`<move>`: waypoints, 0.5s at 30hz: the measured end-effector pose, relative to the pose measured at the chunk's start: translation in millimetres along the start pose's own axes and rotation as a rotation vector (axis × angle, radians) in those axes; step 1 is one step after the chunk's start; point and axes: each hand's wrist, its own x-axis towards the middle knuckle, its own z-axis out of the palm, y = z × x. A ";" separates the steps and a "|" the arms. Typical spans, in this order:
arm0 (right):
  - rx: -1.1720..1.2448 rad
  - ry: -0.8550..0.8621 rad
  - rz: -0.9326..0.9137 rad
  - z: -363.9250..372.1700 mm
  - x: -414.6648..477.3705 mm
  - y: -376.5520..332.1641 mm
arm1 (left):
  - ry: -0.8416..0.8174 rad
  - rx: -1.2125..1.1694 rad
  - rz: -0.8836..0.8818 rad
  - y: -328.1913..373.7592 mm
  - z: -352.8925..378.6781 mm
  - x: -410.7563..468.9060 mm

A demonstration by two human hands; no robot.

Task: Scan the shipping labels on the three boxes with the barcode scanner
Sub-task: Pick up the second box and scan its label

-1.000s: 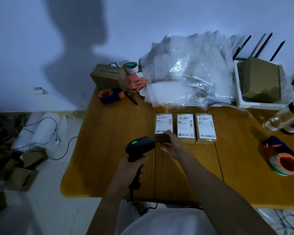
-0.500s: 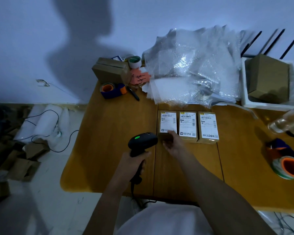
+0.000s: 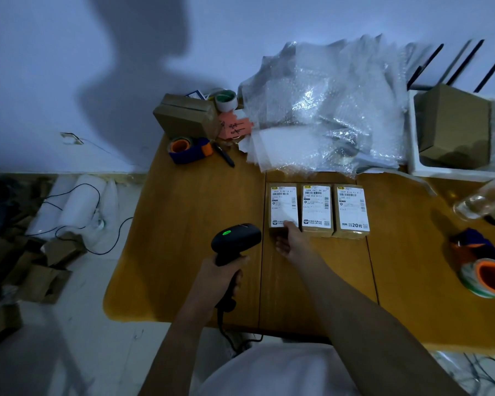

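Three small brown boxes lie side by side on the wooden table, each with a white shipping label on top: the left box, the middle box and the right box. My left hand grips the handle of a black barcode scanner, whose green light is lit and whose head points at the left box. My right hand rests on the near end of the left box, thumb on the label's lower corner and fingers on its front side.
Bubble wrap is piled behind the boxes. Cardboard boxes, tape dispensers, a pen, a white tray holding a box, and a clear bottle stand around. The scanner's cable hangs off the near edge.
My right hand has stayed on the near end of the left box, its thumb shifting up onto the label's corner. The scanner has stayed beside it; the view has shifted slightly.
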 end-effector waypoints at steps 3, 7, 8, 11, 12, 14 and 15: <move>-0.038 -0.009 0.023 -0.4 -2.9 -2.8 | -0.006 0.003 0.006 1.3 0.4 -0.2; -0.091 -0.035 0.062 -5.9 -9.6 -12.4 | -0.010 0.018 0.026 0.3 2.1 -1.5; -0.135 -0.067 0.069 -8.7 -12.9 -13.1 | -0.014 0.024 0.033 -0.3 2.7 -1.9; -0.391 -0.098 -0.053 -19.4 -15.9 -6.8 | -0.023 0.016 0.036 0.1 2.1 -2.4; -0.493 -0.069 -0.163 -24.8 -14.8 -3.7 | -0.029 0.013 0.036 0.8 2.6 -2.7; -0.694 0.034 -0.374 -33.7 -13.4 0.2 | -0.035 0.019 0.040 2.2 3.0 -3.2; -0.763 0.086 -0.449 -37.7 -15.3 -0.2 | -0.036 0.022 0.040 2.8 4.0 -3.7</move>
